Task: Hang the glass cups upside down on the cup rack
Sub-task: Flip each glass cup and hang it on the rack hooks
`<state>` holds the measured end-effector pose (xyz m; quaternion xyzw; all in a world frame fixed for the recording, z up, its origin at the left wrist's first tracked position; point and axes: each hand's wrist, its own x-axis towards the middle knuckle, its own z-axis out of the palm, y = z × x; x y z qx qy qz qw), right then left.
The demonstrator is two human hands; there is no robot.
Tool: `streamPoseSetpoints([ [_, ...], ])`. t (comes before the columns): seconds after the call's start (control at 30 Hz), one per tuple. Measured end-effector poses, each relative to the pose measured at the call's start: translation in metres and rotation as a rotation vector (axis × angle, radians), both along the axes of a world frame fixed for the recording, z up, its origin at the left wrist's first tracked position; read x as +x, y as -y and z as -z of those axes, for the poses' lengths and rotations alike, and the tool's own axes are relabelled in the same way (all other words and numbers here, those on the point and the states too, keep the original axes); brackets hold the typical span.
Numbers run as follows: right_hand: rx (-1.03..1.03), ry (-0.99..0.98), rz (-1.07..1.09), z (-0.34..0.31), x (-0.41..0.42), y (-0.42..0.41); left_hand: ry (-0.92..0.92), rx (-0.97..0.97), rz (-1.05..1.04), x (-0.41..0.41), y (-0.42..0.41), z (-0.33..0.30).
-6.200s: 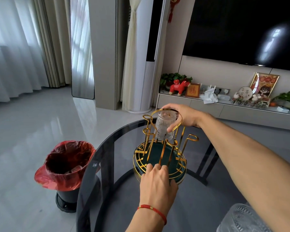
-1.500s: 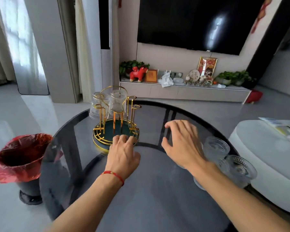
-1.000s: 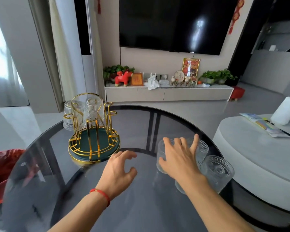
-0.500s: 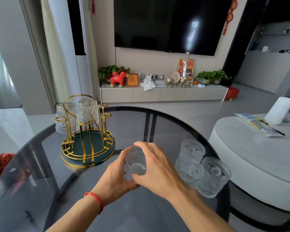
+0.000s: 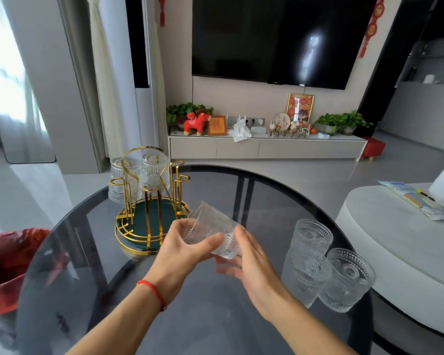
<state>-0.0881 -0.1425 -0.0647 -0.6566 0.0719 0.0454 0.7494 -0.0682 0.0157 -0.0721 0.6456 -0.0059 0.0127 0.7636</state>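
Note:
A gold wire cup rack [image 5: 149, 221] with a dark green base stands on the round dark glass table [image 5: 241, 316], left of centre. Two glass cups [image 5: 154, 170] hang upside down on its far hooks. A patterned glass cup [image 5: 213, 228] lies tilted on its side above the table, held between both hands just right of the rack. My left hand [image 5: 187, 249] grips its near end, thumb across it. My right hand [image 5: 244, 260] cradles it from the right and below. Three more glass cups [image 5: 326, 267] stand upright near the table's right edge.
A bin lined with a red bag [image 5: 8, 262] sits on the floor left of the table. A white round table [image 5: 405, 254] with papers stands close on the right. A TV cabinet [image 5: 267, 147] with ornaments lines the far wall.
Both hands have lifted the glass cup and tipped it from upright onto its side, closer to the rack. Before that, my right hand took it from the group of cups on the right.

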Motion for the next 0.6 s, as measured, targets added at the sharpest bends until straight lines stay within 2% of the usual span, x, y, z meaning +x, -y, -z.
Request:
streamPoseSetpoints([
  [0.07,0.164,-0.029,-0.018,0.000,0.003,0.000,-0.004,0.058,-0.009,-0.001,0.004,0.001],
  [0.2,0.262,0.005,0.033,0.001,0.015,0.001,0.014,0.257,0.046,0.002,-0.010,-0.006],
  [0.27,0.218,0.071,0.116,-0.002,0.024,0.005,0.037,0.364,0.032,0.002,-0.024,-0.005],
  [0.3,0.182,0.106,0.151,-0.004,0.029,0.007,0.078,0.491,-0.017,0.003,-0.032,-0.003],
  [0.37,0.118,0.167,0.207,-0.012,0.041,0.013,0.178,0.905,-0.133,0.008,-0.045,0.007],
  [0.43,0.045,0.220,0.263,-0.025,0.055,0.012,0.198,1.199,-0.159,0.012,-0.053,0.018],
  [0.5,-0.043,0.280,0.312,-0.044,0.071,0.006,0.190,1.291,-0.131,0.014,-0.054,0.026],
  [0.6,-0.129,0.349,0.332,-0.076,0.103,-0.014,0.205,1.315,-0.159,0.017,-0.054,0.027],
])
